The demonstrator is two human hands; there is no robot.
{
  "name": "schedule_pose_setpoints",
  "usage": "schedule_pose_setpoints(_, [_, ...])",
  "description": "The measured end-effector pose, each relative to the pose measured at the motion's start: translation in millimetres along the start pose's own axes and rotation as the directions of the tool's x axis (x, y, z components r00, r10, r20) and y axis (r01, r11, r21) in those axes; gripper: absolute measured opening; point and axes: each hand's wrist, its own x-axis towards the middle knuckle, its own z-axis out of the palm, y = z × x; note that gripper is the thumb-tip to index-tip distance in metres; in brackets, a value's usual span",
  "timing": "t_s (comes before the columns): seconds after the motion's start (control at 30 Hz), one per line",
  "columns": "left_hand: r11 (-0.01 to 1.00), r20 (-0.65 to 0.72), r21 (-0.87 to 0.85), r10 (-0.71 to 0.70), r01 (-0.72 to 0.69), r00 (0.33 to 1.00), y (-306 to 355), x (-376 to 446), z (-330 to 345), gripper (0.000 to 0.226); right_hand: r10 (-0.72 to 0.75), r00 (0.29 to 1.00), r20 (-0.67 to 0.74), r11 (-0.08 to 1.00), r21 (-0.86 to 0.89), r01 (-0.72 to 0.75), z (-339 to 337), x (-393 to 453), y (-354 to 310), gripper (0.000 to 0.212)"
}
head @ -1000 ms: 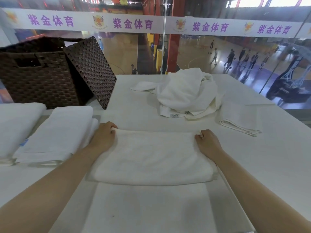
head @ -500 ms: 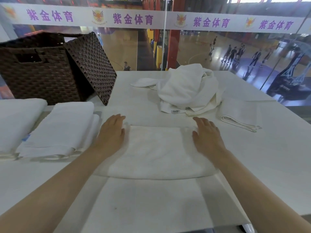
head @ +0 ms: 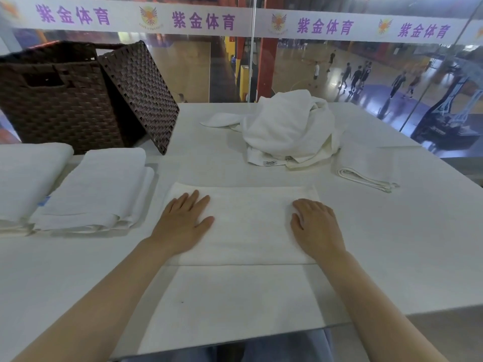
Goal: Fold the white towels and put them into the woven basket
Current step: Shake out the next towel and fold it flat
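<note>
Both palms lie flat on the half-folded towel [head: 251, 226] mid-desk [head: 392, 244], left hand [head: 183, 226] and right hand [head: 317, 228] with fingers stretched out, gripping nothing. The woven basket [head: 57, 100] stands at ten o'clock, its lid [head: 141, 95] leaning against it. Folded towels [head: 96, 189] wait at nine o'clock, a crumpled heap [head: 287, 129] at one o'clock

Single head view (wide-angle) looks forward and down, close over the white table [head: 392, 244].
</note>
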Motion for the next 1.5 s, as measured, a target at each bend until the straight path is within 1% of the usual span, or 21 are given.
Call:
schedule_pose_setpoints(0.07, [1.0,0.001,-0.025,-0.001,0.001,1.0,2,-10,-1,0.065,0.132,0.987,-0.096,0.991,0.025,-0.13,-2,-9,8,0.033])
schedule_pose_setpoints(0.13, [0.993,-0.006,-0.122,0.01,-0.011,1.0,1,-21,-6,0.064,0.248,0.961,-0.122,0.968,0.076,-0.24,-5,-18,19,0.034])
schedule_pose_setpoints(0.23, [0.961,-0.062,-0.275,0.012,-0.029,0.998,-11,-29,-11,0.06,0.415,0.909,-0.046,0.905,0.117,-0.408,-11,-27,30,0.04])
schedule_pose_setpoints(0.33, [0.936,-0.137,-0.352,-0.069,0.017,0.988,-24,-34,-9,0.054,0.506,0.857,0.098,0.858,0.038,-0.512,-23,-30,33,0.052])
schedule_pose_setpoints(0.43, [0.819,-0.116,-0.569,-0.165,0.071,0.979,-27,-42,-3,0.045,0.542,0.805,0.24,0.836,-0.056,-0.546,-34,-27,35,0.052])
schedule_pose_setpoints(0.53, [0.799,-0.161,-0.598,-0.2,0.066,0.967,-26,-47,2,0.044,0.543,0.784,0.303,0.831,-0.057,-0.553,-35,-23,37,0.052])
schedule_pose_setpoints(0.7, [0.804,-0.166,-0.591,-0.197,0.063,0.966,-27,-49,4,0.046,0.539,0.745,0.392,0.82,-0.043,-0.57,-41,-17,35,0.053])
schedule_pose_setpoints(0.77, [0.803,-0.148,-0.594,-0.174,0.054,0.974,-29,-53,3,0.046,0.533,0.75,0.393,0.828,-0.06,-0.557,-41,-13,36,0.05])
schedule_pose_setpoints(0.87, [0.787,-0.151,-0.617,-0.129,0.009,0.98,-28,-60,2,0.045,0.558,0.774,0.299,0.822,-0.076,-0.564,-41,-10,40,0.046])
schedule_pose_setpoints(0.97, [0.813,-0.204,-0.581,-0.115,-0.026,0.972,-25,-64,5,0.041,0.593,0.769,0.241,0.775,0.089,-0.626,-46,-3,43,0.047])
schedule_pose_setpoints(1.03, [0.855,-0.236,-0.519,-0.122,-0.019,0.964,-23,-66,8,0.039,0.605,0.755,0.252,0.698,0.288,-0.655,-45,0,44,0.045])
schedule_pose_setpoints(1.1, [0.896,-0.258,-0.444,-0.143,0.014,0.956,-22,-67,10,0.042,0.652,0.714,0.256,0.511,0.548,-0.662,-41,-5,43,0.038])
schedule_pose_setpoints(1.17, [0.927,-0.28,-0.371,-0.165,0.053,0.946,-21,-69,12,0.045,0.667,0.661,0.345,0.138,0.814,-0.564,-37,-14,37,0.034])
schedule_pose_setpoints(1.2, [0.935,-0.283,-0.347,-0.175,0.069,0.943,-20,-69,12,0.049,0.624,0.665,0.41,-0.083,0.881,-0.465,-37,-19,31,0.029])
schedule_pose_setpoints(1.23, [0.937,-0.277,-0.339,-0.183,0.082,0.943,-20,-70,11,0.055,0.551,0.7,0.455,-0.285,0.89,-0.355,-35,-24,25,0.025])
schedule_pose_setpoints(1.27, [0.938,-0.267,-0.336,-0.186,0.089,0.946,-19,-70,12,0.062,0.486,0.739,0.467,-0.43,0.864,-0.263,-33,-27,18,0.027])
schedule_pose_setpoints(1.3, [0.937,-0.255,-0.335,-0.186,0.093,0.949,-20,-70,13,0.066,0.456,0.761,0.462,-0.5,0.84,-0.211,-29,-30,13,0.032])
schedule_pose_setpoints(1.33, [0.938,-0.243,-0.335,-0.18,0.092,0.953,-21,-69,14,0.069,0.474,0.753,0.456,-0.507,0.841,-0.19,-24,-32,8,0.036])
schedule_pose_setpoints(1.4, [0.939,-0.229,-0.336,-0.162,0.078,0.96,-25,-67,17,0.07,0.595,0.688,0.415,-0.42,0.891,-0.174,-19,-30,0,0.033])
schedule_pose_setpoints(1.47, [0.932,-0.222,-0.354,-0.162,0.076,0.961,-27,-66,18,0.069,0.712,0.616,0.337,-0.259,0.942,-0.216,-16,-23,-5,0.027])
schedule_pose_setpoints(1.5, [0.928,-0.22,-0.366,-0.167,0.078,0.961,-29,-66,19,0.067,0.752,0.598,0.277,-0.146,0.955,-0.259,-16,-17,-8,0.027])
